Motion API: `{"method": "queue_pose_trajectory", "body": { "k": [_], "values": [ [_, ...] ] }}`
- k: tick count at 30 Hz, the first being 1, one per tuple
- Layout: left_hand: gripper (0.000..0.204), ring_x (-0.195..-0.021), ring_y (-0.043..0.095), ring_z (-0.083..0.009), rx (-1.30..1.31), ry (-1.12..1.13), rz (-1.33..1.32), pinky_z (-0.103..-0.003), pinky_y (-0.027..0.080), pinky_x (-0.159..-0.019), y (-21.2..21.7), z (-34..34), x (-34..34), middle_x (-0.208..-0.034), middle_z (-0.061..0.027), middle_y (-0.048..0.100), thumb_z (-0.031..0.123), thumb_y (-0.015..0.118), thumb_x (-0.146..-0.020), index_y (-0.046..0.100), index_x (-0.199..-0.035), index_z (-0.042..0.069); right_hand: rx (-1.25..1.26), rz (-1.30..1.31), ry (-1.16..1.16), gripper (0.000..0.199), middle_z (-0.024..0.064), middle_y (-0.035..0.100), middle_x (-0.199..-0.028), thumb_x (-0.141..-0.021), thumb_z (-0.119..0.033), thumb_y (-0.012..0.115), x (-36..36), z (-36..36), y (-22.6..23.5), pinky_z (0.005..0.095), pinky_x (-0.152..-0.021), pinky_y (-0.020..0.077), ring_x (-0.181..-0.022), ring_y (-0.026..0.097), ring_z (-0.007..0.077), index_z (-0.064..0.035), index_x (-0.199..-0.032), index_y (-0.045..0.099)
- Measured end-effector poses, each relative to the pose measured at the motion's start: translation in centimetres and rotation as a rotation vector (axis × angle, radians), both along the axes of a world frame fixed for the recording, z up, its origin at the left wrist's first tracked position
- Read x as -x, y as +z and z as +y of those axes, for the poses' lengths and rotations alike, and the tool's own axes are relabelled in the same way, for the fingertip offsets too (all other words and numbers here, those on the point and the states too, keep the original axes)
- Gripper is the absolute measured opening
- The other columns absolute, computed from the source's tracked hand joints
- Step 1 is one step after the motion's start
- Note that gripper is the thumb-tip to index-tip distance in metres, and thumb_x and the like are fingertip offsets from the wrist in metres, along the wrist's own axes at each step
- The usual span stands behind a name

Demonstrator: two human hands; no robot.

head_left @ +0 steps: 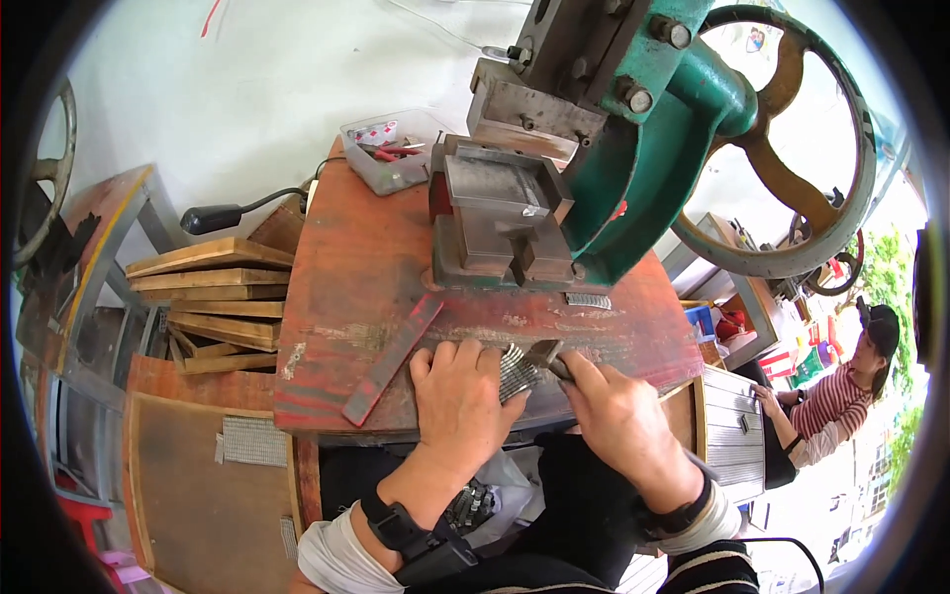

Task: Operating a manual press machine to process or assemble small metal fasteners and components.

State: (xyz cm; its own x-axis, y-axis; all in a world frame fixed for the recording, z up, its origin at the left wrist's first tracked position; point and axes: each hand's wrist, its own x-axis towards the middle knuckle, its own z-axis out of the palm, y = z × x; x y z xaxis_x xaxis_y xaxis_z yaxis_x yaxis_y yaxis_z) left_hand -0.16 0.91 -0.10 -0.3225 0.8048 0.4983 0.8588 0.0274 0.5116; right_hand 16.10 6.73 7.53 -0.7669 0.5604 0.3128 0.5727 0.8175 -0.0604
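Near the front edge of a worn red table [341,257], my left hand [457,401] presses on a bundle of small, ridged grey metal strips [517,374], with its thumb along the near side. My right hand [621,416] is closed round the dark handle of a short flat-bladed tool [543,352]. Its blade is at the upper right end of the strips; whether it touches them I cannot tell. Left of my left hand lies a flat red bar [394,361], set slantwise. A small piece of ridged strip [588,301] rests beyond my right hand.
A green press [643,168] with a large handwheel [861,188] stands behind; its metal die block [500,193] faces me. A plastic box [391,173] holds tools. Wooden trays [213,297] are stacked left, above another tray [188,515]. A person [826,406] sits at right beside a strip-filled tray [732,436].
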Motion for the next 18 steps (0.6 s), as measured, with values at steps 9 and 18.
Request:
{"method": "queue_pose_trajectory", "body": {
  "k": [9,18],
  "values": [
    [0.049,-0.099,0.055,-0.0274,0.000,0.009,0.000,-0.045,0.035,-0.092,-0.1,0.2,0.2,-0.100,-0.0073,0.061,0.030,0.085,-0.062,0.068,-0.101,0.005,0.025,0.117,0.022,0.031,0.0143,0.063,-0.075,-0.087,-0.012,0.066,0.2,-0.3,0.3,0.0426,-0.053,0.0530,-0.063,0.064,0.0352,-0.0052,-0.116,0.058],
    [0.049,-0.099,0.055,-0.0270,-0.004,-0.012,-0.021,-0.045,0.035,-0.091,0.1,0.0,0.2,-0.100,-0.0061,0.061,0.031,0.085,-0.063,0.069,-0.102,0.006,0.274,0.000,-0.012,0.031,0.0178,0.065,-0.081,-0.089,-0.013,0.065,-0.2,1.2,0.6,0.0479,-0.059,0.0527,-0.071,0.065,0.0398,-0.0052,-0.117,0.057]
  ]
}}
